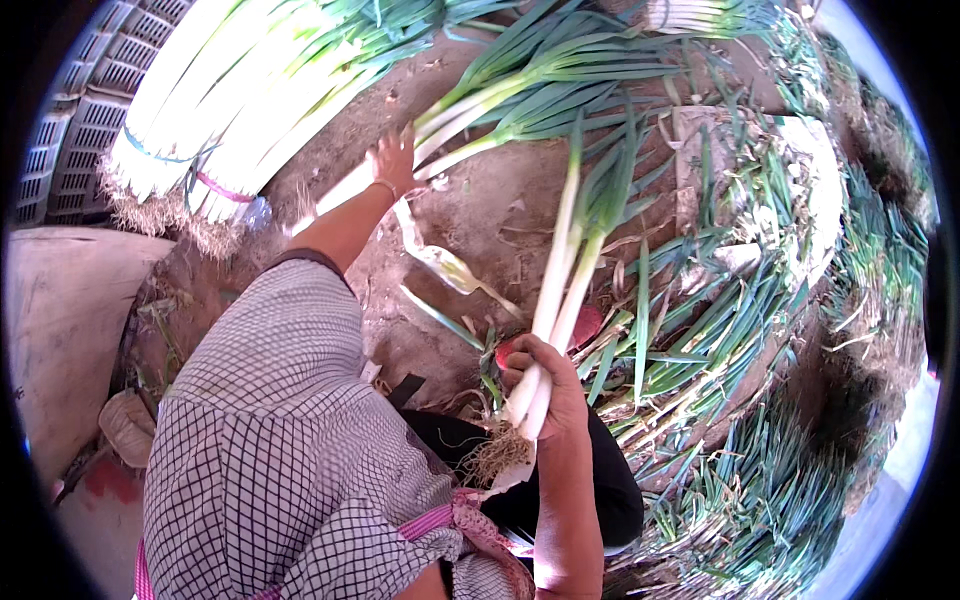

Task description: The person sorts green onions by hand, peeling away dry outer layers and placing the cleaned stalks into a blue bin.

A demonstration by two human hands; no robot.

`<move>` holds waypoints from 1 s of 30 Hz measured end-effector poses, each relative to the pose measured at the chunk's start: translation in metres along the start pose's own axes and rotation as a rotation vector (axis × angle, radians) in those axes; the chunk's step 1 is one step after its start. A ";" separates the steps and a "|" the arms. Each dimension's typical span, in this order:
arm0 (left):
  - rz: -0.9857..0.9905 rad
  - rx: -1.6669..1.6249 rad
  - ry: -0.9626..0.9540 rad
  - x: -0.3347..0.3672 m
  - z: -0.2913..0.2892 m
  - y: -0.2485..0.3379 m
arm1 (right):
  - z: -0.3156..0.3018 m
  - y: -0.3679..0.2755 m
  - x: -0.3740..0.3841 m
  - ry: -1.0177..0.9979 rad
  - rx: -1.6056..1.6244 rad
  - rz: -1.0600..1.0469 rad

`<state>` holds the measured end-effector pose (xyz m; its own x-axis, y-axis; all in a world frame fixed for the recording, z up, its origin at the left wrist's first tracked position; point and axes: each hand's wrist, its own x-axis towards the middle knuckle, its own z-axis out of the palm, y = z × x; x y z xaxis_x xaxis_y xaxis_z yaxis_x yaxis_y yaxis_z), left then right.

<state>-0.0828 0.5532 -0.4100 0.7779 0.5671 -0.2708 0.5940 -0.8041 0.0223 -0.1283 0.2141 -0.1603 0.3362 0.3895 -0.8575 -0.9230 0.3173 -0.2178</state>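
My right hand point(548, 388) is closed around a few long green onions point(566, 270) just above their bushy brown roots, over my knee. Their white stalks slant up and away, with the green leaves at the far end. Farther off to the left, my left hand point(393, 160) rests with fingers apart on the pale stalks of a loose pile of green onions point(490, 95) lying on the ground. The undersides of its fingers are hidden. A peeled, withered outer leaf point(440, 262) lies on the soil between my hands.
Large tied bundles of green onions point(240, 110) lie at the far left, beside stacked plastic crates point(105, 90). Another bundle point(700, 16) is at the back. Leaf scraps point(690, 370) heap up on the right, near a pale sheet point(815, 180). A red object point(585, 325) sits below my right-hand stalks.
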 end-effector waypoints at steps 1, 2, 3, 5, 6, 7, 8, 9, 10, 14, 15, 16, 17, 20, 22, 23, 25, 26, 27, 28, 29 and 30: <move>-0.019 -0.095 -0.009 0.002 0.007 -0.001 | -0.002 -0.002 0.002 -0.007 -0.038 0.027; -0.034 -0.100 -0.042 -0.004 0.010 0.004 | 0.003 -0.003 0.000 0.025 0.031 -0.003; -0.049 -0.105 -0.076 -0.008 0.014 0.008 | 0.004 -0.005 -0.002 -0.010 0.037 -0.021; -0.058 -0.235 -0.115 -0.007 0.031 0.004 | 0.000 -0.005 -0.006 -0.072 0.049 -0.046; -0.003 -0.301 -0.146 -0.003 0.034 0.000 | -0.005 -0.005 -0.006 -0.104 0.032 -0.069; 0.054 -0.351 -0.181 -0.004 0.031 -0.002 | -0.010 -0.008 -0.008 -0.063 -0.134 -0.079; 0.089 -0.429 -0.160 -0.022 -0.001 0.006 | -0.013 -0.008 -0.009 -0.067 -0.192 -0.094; 0.149 -0.809 -0.318 -0.044 -0.039 0.011 | -0.013 -0.008 -0.008 -0.081 -0.252 -0.115; 0.066 -1.003 -0.556 -0.069 -0.081 0.025 | -0.009 -0.007 -0.007 -0.086 -0.245 -0.182; 0.173 -1.351 -0.883 -0.170 -0.143 0.062 | -0.013 0.011 -0.008 -0.047 -0.296 -0.209; 0.276 -1.278 -0.772 -0.183 -0.120 0.068 | -0.022 0.021 0.004 -0.017 -0.359 -0.225; 0.158 -1.203 -0.773 -0.197 -0.090 0.074 | -0.014 0.033 0.008 -0.087 -0.288 -0.235; 0.326 -1.322 -0.405 -0.231 -0.107 0.094 | -0.010 0.046 0.010 -0.124 -0.271 -0.292; 0.312 -1.406 -0.562 -0.246 -0.080 0.099 | -0.021 0.067 0.019 0.033 -0.263 -0.337; 0.329 -1.298 -0.871 -0.238 -0.075 0.091 | -0.039 0.064 0.030 -0.050 -0.233 -0.175; 0.314 -1.292 -0.769 -0.242 -0.095 0.093 | -0.038 0.058 0.027 -0.030 -0.195 -0.093; 0.373 -1.169 -0.810 -0.217 -0.081 0.083 | -0.034 0.054 0.020 -0.068 -0.191 -0.046; 0.201 -1.280 -0.976 -0.208 -0.097 0.083 | -0.038 0.051 0.018 -0.084 -0.151 -0.016; 0.019 -1.375 -1.142 -0.197 -0.114 0.081 | -0.047 0.051 0.021 -0.086 -0.114 -0.013; 0.105 -1.254 -0.832 -0.174 -0.088 0.070 | -0.051 0.052 0.025 -0.102 -0.087 0.003; 0.179 -1.118 -0.522 -0.149 -0.047 0.052 | -0.046 0.052 0.023 -0.106 -0.065 0.018; 0.119 -0.785 -0.366 -0.128 -0.011 0.036 | -0.038 0.049 0.018 -0.108 -0.043 0.034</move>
<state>-0.1585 0.4531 -0.3635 0.8090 0.2860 -0.5135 0.5874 -0.4231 0.6899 -0.1752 0.2034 -0.2040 0.3206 0.4906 -0.8102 -0.9406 0.2657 -0.2113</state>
